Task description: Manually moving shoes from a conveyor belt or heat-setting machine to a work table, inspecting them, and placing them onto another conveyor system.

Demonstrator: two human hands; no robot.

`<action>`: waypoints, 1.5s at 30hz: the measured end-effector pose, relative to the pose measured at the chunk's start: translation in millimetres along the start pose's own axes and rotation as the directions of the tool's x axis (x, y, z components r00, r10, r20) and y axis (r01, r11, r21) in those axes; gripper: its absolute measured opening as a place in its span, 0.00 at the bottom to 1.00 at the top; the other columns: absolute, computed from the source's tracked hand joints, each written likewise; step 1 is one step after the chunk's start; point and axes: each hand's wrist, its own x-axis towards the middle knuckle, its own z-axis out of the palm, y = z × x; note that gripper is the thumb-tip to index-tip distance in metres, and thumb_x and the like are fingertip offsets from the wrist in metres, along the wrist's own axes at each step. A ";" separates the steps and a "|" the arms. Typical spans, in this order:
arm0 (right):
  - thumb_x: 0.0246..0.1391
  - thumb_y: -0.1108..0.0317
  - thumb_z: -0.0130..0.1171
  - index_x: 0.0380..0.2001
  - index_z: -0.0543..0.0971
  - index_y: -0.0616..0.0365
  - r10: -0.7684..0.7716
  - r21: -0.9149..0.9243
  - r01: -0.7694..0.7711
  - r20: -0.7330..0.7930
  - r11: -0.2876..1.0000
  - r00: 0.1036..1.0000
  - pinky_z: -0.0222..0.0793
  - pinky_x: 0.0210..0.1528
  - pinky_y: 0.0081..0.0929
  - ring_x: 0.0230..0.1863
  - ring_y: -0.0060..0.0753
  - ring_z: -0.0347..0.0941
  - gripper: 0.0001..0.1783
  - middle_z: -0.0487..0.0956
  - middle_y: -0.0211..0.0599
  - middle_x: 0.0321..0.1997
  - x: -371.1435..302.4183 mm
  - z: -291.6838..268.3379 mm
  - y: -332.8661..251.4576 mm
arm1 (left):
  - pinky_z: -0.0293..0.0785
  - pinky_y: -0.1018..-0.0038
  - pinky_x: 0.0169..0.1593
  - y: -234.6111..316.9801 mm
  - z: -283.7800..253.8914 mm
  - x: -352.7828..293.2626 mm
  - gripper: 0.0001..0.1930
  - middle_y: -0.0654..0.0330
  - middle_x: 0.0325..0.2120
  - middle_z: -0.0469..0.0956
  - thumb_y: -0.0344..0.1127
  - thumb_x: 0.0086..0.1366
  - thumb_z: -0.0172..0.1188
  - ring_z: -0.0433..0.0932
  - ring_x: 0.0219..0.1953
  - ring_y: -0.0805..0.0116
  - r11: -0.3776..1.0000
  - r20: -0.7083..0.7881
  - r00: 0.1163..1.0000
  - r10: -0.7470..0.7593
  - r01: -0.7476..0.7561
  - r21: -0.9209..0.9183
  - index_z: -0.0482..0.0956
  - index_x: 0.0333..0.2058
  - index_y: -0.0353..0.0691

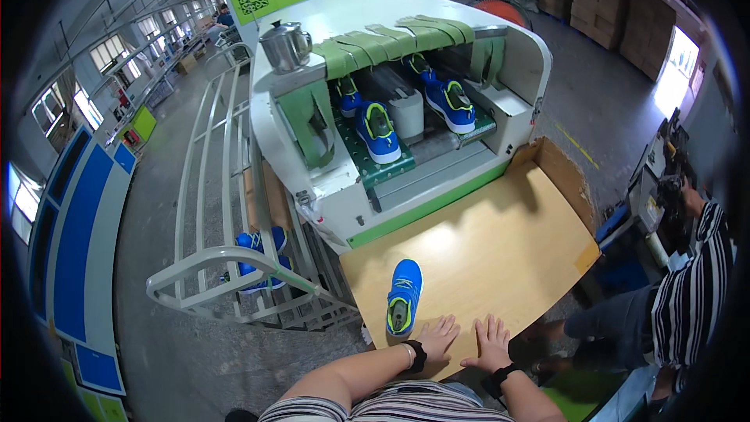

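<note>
Flat on the near edge of a wooden table [484, 242] lies my left hand [437, 339], its fingers spread and nothing in it. A single blue sneaker [404, 289] with yellow-green trim rests just to its left, toe pointing away from me. My right hand [491, 344] is pressed palm down on the same tabletop, fingers apart, also holding nothing. Beyond the table stands a white and green conveyor machine [437, 187]. Several blue sneakers sit in its opening, among them a front left one [378, 134] and a front right one [450, 107]. Green strips [398, 37] hang over that opening.
A metal rack [234, 266] on the left holds blue sneakers [266, 254]. A steel pot [286, 47] stands on the machine. To the right, a person in a striped shirt [691, 281] works at dark equipment [656, 172]. Cardboard boxes [621, 12] are stacked behind.
</note>
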 end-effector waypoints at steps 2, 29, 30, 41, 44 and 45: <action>0.29 0.31 0.71 0.73 0.45 0.48 -0.002 0.005 0.002 -0.002 1.000 1.000 0.27 0.71 0.66 0.75 0.68 0.26 0.72 0.35 0.57 0.76 2.1 0.5 0.6 | 0.44 0.37 0.67 -8.9 0.5 -2.2 0.49 0.48 0.72 0.36 0.39 0.54 0.64 0.36 0.74 0.48 0.999 -0.016 1.000 0.024 -0.023 0.028 0.43 0.70 0.41; 0.31 0.38 0.74 0.72 0.47 0.43 -0.016 0.043 0.019 -0.066 0.999 0.998 0.34 0.71 0.64 0.75 0.65 0.32 0.68 0.40 0.53 0.76 3.9 -6.4 -7.4 | 0.41 0.39 0.68 -19.8 6.3 -10.2 0.48 0.47 0.71 0.42 0.41 0.54 0.64 0.40 0.73 0.48 0.987 -0.088 0.995 0.055 -0.041 0.154 0.46 0.69 0.41; 0.32 0.38 0.74 0.73 0.45 0.41 -0.015 0.052 0.017 -0.050 0.999 0.999 0.33 0.71 0.64 0.76 0.61 0.30 0.69 0.38 0.50 0.77 9.2 -4.0 -7.6 | 0.43 0.40 0.67 -26.0 8.2 -8.8 0.48 0.47 0.71 0.43 0.43 0.54 0.64 0.41 0.73 0.48 0.989 -0.147 0.987 0.061 -0.040 0.142 0.46 0.69 0.43; 0.53 0.60 0.61 0.58 0.69 0.61 -0.165 0.075 0.216 -0.428 0.973 0.889 0.55 0.67 0.46 0.68 0.54 0.57 0.31 0.64 0.53 0.67 84.1 -62.4 -37.3 | 0.43 0.40 0.68 -27.4 14.6 -7.4 0.48 0.48 0.71 0.43 0.44 0.54 0.63 0.42 0.73 0.48 0.987 -0.108 0.991 0.072 -0.056 0.148 0.47 0.69 0.43; 0.54 0.63 0.60 0.61 0.65 0.61 -0.257 -0.029 0.276 -0.470 0.961 0.845 0.52 0.69 0.48 0.71 0.52 0.54 0.33 0.61 0.49 0.69 139.5 -102.3 -58.0 | 0.41 0.41 0.69 -23.2 10.9 -3.3 0.48 0.52 0.72 0.42 0.45 0.55 0.63 0.43 0.73 0.52 0.983 -0.064 0.998 0.020 -0.008 0.183 0.46 0.70 0.45; 0.53 0.63 0.61 0.62 0.65 0.61 -0.255 -0.045 0.267 -0.483 0.963 0.838 0.51 0.70 0.48 0.71 0.51 0.53 0.34 0.60 0.48 0.69 157.6 -114.3 -64.6 | 0.40 0.42 0.69 -24.5 9.8 -3.0 0.48 0.53 0.72 0.41 0.46 0.55 0.62 0.42 0.73 0.53 0.990 -0.042 0.999 0.017 -0.011 0.137 0.45 0.70 0.45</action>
